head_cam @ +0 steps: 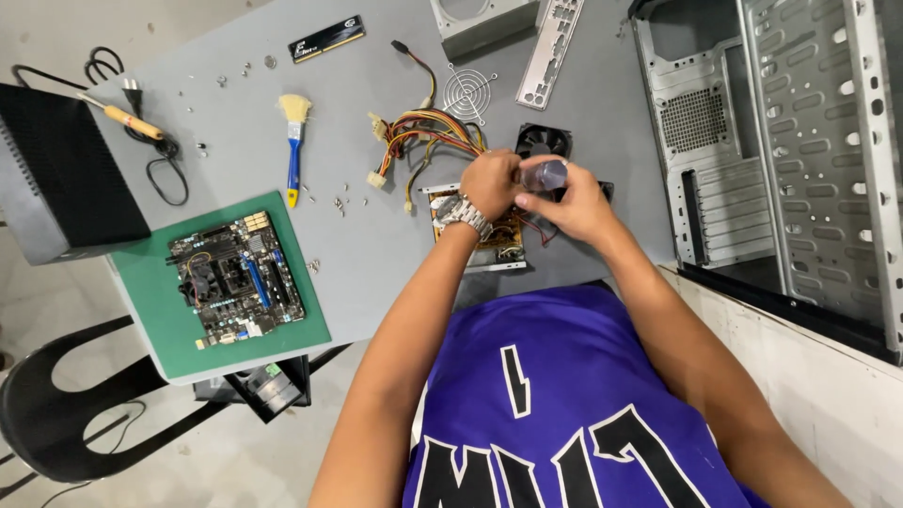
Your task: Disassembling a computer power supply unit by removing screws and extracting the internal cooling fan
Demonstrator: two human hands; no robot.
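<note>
Over the grey table (pixel 376 254) my two hands meet on a small clear bottle (pixel 544 175). My right hand (pixel 578 205) grips its body from the right. My left hand (pixel 491 181), with a metal watch on the wrist, closes on its left end. Directly beneath them lies an opened power supply (pixel 475 246) with its circuit board exposed. Its bundle of coloured wires (pixel 423 132) fans out toward the left. A black fan (pixel 543 140) sits just beyond the bottle.
A motherboard (pixel 235 277) rests on a green mat (pixel 155 325) at the left. Farther off are a brush (pixel 294 141), a screwdriver (pixel 122 118), a memory stick (pixel 325 39), a fan grille (pixel 468 92) and loose screws. An open computer case (pixel 781 160) fills the right.
</note>
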